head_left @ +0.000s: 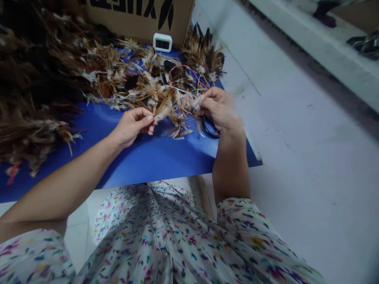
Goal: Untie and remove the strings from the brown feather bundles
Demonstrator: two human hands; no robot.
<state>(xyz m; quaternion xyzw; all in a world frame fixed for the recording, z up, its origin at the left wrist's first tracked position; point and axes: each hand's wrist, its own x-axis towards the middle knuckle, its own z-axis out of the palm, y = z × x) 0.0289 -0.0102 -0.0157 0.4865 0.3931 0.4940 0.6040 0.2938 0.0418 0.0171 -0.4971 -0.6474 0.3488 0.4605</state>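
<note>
Visibly, the brown feather looks fluffy, with a pale base.

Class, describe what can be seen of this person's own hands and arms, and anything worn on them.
The left hand and right hand are bare: no gloves or rings visible. Loose white sleeves, scattered with small multicoloured marks, leave both forearms uncovered.

Dim, bluish light; glare on blue tabletop; right hand blurred.

white device beside cardboard box
</note>
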